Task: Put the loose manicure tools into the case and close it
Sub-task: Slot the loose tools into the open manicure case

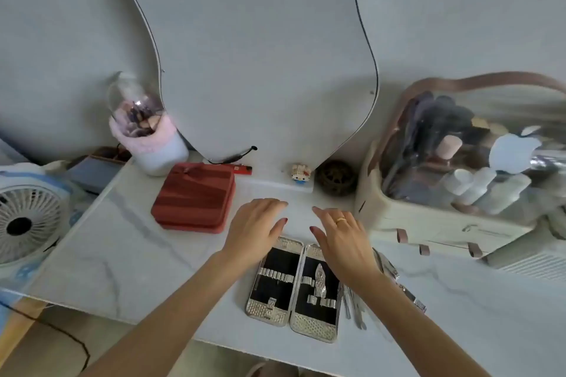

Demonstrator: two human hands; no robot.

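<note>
Open tabletop to the left and far side of the case; clutter crowds the right.

An open manicure case lies flat near the front edge, loose metal tools just beside its right side. Left of the case the marble surface is bare as far as a red box. Far of the case, a clear strip runs to a mirror. A tall cosmetics organiser blocks the right; a fan stands far left.

Head camera looks steeply down, close over the marble tabletop.
</note>
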